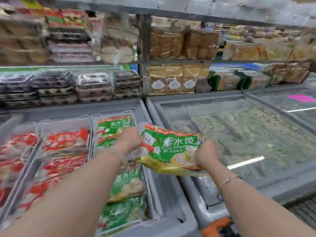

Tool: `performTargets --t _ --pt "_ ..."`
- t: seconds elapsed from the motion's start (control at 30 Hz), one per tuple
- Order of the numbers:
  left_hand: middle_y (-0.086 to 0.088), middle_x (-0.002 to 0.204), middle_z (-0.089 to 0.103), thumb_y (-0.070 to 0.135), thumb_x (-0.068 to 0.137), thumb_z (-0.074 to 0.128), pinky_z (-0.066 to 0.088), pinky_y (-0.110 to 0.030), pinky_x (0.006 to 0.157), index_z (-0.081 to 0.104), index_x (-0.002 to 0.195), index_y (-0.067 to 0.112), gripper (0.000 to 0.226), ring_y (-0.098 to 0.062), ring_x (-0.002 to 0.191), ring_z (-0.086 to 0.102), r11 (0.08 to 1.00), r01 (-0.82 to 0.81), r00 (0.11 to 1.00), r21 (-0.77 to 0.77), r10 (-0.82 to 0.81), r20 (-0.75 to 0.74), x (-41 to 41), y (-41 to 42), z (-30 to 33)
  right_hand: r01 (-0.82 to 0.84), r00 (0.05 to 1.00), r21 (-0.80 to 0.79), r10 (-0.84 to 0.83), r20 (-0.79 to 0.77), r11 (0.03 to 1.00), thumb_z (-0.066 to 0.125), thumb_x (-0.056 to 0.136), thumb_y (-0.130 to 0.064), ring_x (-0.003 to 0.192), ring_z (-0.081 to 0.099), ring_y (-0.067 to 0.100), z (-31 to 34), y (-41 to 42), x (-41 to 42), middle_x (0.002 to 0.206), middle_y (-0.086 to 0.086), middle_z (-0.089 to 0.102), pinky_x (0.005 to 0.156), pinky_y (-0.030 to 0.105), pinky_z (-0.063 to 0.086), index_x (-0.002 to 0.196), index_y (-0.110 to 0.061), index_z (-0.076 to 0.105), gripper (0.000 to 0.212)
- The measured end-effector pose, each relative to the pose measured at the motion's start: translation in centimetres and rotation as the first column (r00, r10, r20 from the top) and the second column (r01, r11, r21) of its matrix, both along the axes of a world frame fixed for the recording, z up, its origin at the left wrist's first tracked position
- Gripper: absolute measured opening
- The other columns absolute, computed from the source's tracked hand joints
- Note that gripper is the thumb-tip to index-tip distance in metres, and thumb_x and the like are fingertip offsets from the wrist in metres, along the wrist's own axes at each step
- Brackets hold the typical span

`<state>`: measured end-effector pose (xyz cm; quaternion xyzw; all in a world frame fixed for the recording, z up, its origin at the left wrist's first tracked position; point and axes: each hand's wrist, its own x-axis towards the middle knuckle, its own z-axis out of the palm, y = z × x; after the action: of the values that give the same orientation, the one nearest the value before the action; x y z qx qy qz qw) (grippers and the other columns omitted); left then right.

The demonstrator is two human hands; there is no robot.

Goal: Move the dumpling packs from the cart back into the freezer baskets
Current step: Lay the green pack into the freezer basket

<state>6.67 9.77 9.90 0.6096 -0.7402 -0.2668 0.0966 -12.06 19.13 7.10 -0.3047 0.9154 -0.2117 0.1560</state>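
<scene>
I hold a green and yellow dumpling pack (172, 147) in both hands above the grey divider between two freezers. My left hand (129, 140) grips its left edge and my right hand (207, 154) grips its lower right corner. Just left of the pack, a wire freezer basket (112, 117) holds several matching green packs (126, 183). The baskets further left hold red dumpling packs (65, 139). An orange part of the cart (214, 227) shows at the bottom edge.
The freezer on the right has shut sliding glass lids (248, 134) over frosted goods, with a pink label (301, 98) further back. Shelves behind the freezers carry bread bags (174, 79) and stacked clear boxes (94, 86). The whole view is motion-blurred.
</scene>
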Motion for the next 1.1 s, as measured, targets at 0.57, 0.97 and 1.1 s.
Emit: performTargets --t 0.57,0.97,1.1 --pt "-0.017 0.113 0.065 0.021 0.098 0.044 0.049 -0.033 0.086 0.062 0.107 -0.002 0.031 -0.030 0.109 0.061 0.921 -0.228 0.967 0.316 0.174 0.188 17.2 -3.7 -15.7 -0.314 0.949 0.209 0.304 0.081 0.926 0.046 0.086 0.002 0.119 0.055 0.036 -12.9 -8.5 15.8 0.126 0.022 0.055 0.093 0.037 0.046 0.120 0.006 0.045 0.034" --pt "-0.013 0.088 0.061 0.005 0.095 0.048 0.052 -0.032 0.078 0.049 0.074 0.004 0.021 -0.030 0.084 0.063 0.695 -0.366 0.928 0.619 0.323 0.187 18.1 0.4 -26.5 -0.302 0.950 0.468 0.218 0.224 0.831 0.049 0.088 0.008 0.111 0.060 0.032 -24.0 -6.4 16.5 0.121 0.019 0.060 0.091 0.037 0.049 0.122 0.002 0.043 0.035" --pt "-0.017 0.115 0.060 0.004 0.094 0.047 0.053 -0.032 0.087 0.051 0.117 0.000 0.023 -0.032 0.108 0.061 0.689 -0.412 0.911 0.597 0.293 0.291 17.4 1.0 -27.7 -0.312 0.947 0.531 0.215 0.238 0.788 0.061 0.083 0.005 0.111 0.060 0.030 -25.4 -5.8 16.0 0.121 0.016 0.060 0.088 0.034 0.050 0.122 0.000 0.041 0.044"
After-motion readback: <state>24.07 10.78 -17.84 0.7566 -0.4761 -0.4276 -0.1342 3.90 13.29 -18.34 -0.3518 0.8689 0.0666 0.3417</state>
